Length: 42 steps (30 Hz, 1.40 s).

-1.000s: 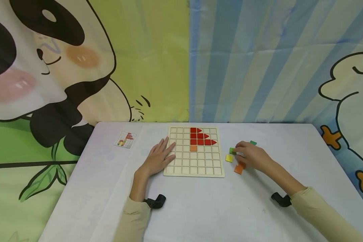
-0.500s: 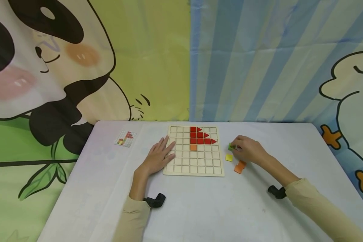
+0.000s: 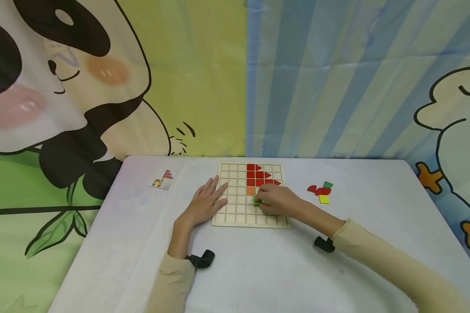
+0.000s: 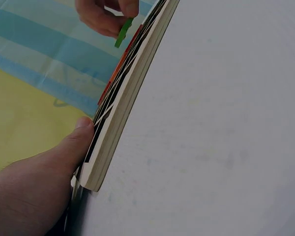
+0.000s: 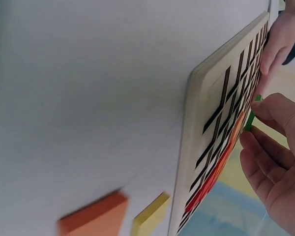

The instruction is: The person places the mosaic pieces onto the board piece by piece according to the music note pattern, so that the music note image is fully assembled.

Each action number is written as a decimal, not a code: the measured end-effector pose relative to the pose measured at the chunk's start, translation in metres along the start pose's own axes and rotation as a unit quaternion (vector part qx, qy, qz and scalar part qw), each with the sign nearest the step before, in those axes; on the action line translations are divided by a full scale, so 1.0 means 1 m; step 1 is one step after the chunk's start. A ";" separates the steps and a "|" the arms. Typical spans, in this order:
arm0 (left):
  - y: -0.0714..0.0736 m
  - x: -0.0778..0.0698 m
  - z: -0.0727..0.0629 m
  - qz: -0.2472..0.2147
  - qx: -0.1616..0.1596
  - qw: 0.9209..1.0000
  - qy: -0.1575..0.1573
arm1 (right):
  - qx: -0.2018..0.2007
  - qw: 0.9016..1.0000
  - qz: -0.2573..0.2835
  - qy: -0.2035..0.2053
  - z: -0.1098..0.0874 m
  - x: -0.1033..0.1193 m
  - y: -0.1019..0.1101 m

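Note:
A wooden grid board [image 3: 235, 225] lies flat on the table. My left hand [image 3: 204, 203] rests along its left edge with fingers extended; in the left wrist view its thumb [image 4: 81, 130] presses on the board's corner. My right hand [image 3: 276, 200] pinches a green tile [image 5: 250, 118] between thumb and fingers, over the middle of the board. The green tile hangs edge-down above the cells in the left wrist view. Red tiles [image 3: 255, 175] fill part of the upper rows, some with pointed ends, and one orange tile [image 3: 250, 191] sits below them.
Right of the board lie loose red pieces [image 3: 312, 188], a green piece [image 3: 328, 184] and a yellow tile [image 3: 323, 199]. The right wrist view also shows an orange tile [image 5: 96, 216] near the board. A small pattern card [image 3: 162, 179] lies at the left.
My right hand has taken a green tile from the loose pieces and carried it left over the board. The left hand has stayed on the board's edge.

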State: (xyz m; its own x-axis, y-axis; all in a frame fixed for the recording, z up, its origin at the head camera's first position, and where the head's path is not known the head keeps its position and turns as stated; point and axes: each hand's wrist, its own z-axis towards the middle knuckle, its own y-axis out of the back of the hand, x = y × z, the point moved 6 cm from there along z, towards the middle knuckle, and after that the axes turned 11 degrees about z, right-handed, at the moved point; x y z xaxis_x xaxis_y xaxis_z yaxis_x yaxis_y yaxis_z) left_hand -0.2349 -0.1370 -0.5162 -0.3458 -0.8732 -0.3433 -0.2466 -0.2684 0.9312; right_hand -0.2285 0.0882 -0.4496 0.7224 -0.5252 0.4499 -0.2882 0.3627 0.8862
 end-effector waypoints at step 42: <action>-0.003 0.002 0.001 -0.004 0.007 1.000 -0.001 | -0.039 0.990 -0.025 -0.136 -0.148 -0.052 0.044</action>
State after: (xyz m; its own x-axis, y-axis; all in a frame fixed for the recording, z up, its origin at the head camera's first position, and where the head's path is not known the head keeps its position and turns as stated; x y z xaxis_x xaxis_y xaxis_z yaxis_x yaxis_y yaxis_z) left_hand -0.2358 -0.1377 -0.5198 -0.3451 -0.8705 -0.3508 -0.2612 -0.2699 0.9268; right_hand -0.1859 0.2456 -0.4504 0.5363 -0.7273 0.4283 -0.1991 0.3841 0.9016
